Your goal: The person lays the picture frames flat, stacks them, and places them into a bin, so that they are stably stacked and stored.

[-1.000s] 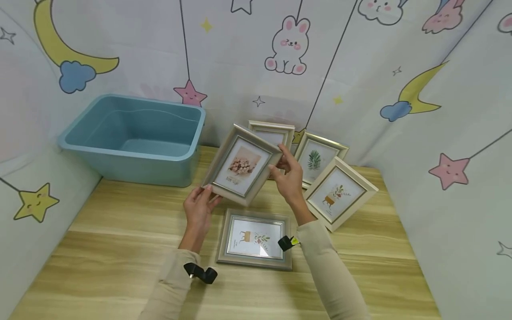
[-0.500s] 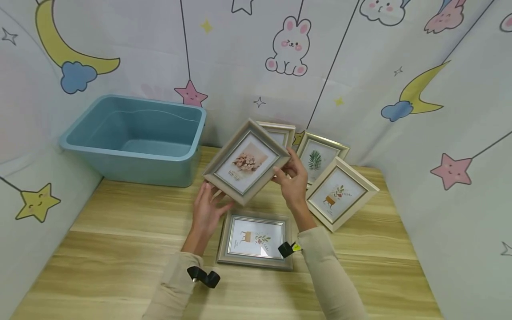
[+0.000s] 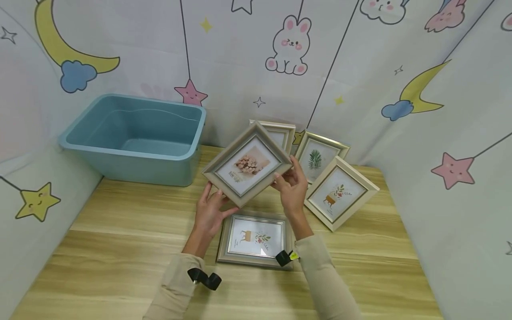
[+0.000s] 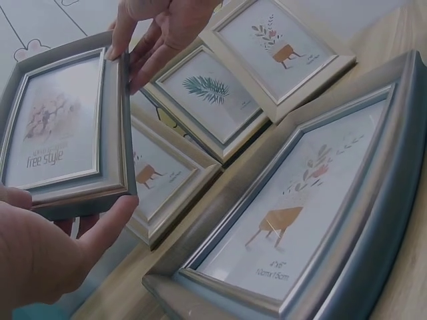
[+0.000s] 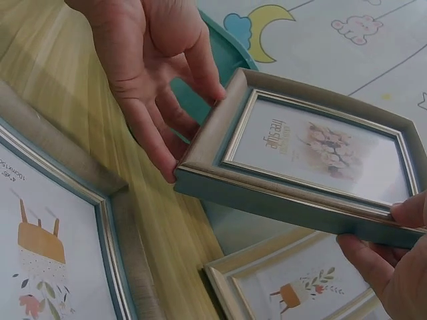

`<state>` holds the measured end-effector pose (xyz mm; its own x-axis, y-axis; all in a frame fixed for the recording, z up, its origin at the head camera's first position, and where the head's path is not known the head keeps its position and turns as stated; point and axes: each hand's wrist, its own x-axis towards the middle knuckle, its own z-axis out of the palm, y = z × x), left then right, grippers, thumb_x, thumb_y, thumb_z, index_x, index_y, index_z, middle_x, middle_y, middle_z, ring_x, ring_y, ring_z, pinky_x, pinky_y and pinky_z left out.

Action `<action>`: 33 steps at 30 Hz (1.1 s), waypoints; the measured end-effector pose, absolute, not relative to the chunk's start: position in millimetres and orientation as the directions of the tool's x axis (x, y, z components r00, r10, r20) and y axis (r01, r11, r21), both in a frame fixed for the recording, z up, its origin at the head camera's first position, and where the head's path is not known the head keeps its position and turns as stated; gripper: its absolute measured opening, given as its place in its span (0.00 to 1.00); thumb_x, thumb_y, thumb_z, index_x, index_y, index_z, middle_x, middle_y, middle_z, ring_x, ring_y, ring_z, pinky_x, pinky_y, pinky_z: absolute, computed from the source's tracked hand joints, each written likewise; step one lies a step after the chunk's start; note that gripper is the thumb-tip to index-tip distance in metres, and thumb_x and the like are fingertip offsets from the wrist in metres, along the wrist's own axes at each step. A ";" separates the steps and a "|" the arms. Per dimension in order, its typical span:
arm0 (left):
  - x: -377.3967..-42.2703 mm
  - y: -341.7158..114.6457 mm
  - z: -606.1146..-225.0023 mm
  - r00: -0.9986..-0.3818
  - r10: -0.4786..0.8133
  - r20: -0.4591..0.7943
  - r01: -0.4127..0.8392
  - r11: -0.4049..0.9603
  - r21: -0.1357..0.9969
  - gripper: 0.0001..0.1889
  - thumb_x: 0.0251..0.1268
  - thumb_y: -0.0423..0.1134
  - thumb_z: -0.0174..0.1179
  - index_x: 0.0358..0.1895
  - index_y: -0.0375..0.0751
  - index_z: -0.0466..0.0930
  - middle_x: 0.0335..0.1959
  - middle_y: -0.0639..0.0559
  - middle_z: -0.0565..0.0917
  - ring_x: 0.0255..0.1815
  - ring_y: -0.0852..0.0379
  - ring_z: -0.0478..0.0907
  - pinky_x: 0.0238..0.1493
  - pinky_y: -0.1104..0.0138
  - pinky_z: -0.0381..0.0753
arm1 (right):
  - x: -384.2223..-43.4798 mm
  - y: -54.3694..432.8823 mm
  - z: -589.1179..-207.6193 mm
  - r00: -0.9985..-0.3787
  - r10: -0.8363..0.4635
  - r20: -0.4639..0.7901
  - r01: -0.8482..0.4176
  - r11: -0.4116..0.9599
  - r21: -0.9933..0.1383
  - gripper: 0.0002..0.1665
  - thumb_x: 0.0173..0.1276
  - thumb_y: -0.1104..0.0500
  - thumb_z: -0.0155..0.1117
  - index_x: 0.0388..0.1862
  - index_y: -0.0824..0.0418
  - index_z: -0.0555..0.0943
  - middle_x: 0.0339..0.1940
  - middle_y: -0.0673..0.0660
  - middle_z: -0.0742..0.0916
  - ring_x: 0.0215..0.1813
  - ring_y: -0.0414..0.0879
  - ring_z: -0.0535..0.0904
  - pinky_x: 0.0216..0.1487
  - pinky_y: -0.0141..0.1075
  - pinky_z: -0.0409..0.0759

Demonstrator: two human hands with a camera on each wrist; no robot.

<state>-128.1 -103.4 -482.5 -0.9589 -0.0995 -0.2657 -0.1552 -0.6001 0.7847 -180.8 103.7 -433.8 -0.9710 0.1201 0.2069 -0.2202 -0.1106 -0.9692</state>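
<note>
Both hands hold a grey-beige picture frame point(image 3: 249, 165) tilted above the table, its pink flower print facing up. My right hand point(image 3: 294, 189) pinches its right edge, thumb on the front and fingers behind. Along the lower left edge my left hand point(image 3: 210, 212) holds it with spread fingers, as the right wrist view also shows the left hand point(image 5: 157, 73) at the frame's edge. Below lies a second grey-beige picture frame point(image 3: 256, 238) with a plant-pot print, flat on the table.
At the back left stands a blue plastic tub point(image 3: 132, 169). Right of the hands are a cream frame point(image 3: 340, 195) and a gold frame point(image 3: 318, 158) with a green leaf. Another pale frame point(image 3: 282, 131) is partly hidden behind the held one. A printed cloth point(image 3: 240, 58) hangs behind the wooden table point(image 3: 120, 240).
The held frame has turned clockwise and shifted slightly right. My left hand has slid right along its lower edge and spread its fingers; my right hand has moved slightly right and down.
</note>
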 end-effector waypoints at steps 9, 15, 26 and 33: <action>-126.5 -99.1 -483.7 -0.953 -0.192 -0.233 -0.103 -0.518 0.849 0.36 0.77 0.26 0.45 0.82 0.56 0.46 0.55 0.50 0.71 0.49 0.58 0.74 0.54 0.38 0.79 | -175.2 97.7 -443.2 -0.960 0.164 0.229 -0.248 -0.105 -0.963 0.43 0.65 0.75 0.65 0.77 0.56 0.65 0.42 0.60 0.81 0.42 0.45 0.82 0.39 0.38 0.88; -126.7 -102.0 -483.6 -0.951 -0.233 -0.202 -0.075 -0.459 0.885 0.36 0.76 0.24 0.45 0.81 0.53 0.49 0.55 0.48 0.72 0.48 0.59 0.74 0.43 0.50 0.88 | -168.0 97.3 -443.4 -0.958 0.154 0.242 -0.262 -0.122 -0.957 0.38 0.64 0.75 0.65 0.73 0.63 0.67 0.45 0.63 0.83 0.40 0.40 0.82 0.40 0.36 0.88; -124.8 -121.2 -479.5 -0.963 -0.264 -0.058 0.012 -0.257 0.966 0.35 0.73 0.21 0.47 0.79 0.46 0.55 0.55 0.39 0.74 0.44 0.62 0.80 0.34 0.63 0.89 | -143.1 122.5 -410.8 -0.995 0.035 0.096 -0.090 0.148 -0.985 0.25 0.75 0.63 0.58 0.67 0.71 0.73 0.65 0.69 0.79 0.64 0.57 0.76 0.54 0.27 0.82; -122.3 -121.2 -478.6 -0.964 -0.265 0.022 0.072 -0.181 0.981 0.33 0.72 0.20 0.46 0.79 0.39 0.55 0.58 0.29 0.73 0.46 0.61 0.78 0.32 0.67 0.87 | -143.5 131.1 -416.7 -0.998 0.052 0.045 -0.033 0.208 -0.978 0.23 0.75 0.61 0.59 0.64 0.72 0.76 0.63 0.70 0.81 0.61 0.61 0.80 0.53 0.28 0.83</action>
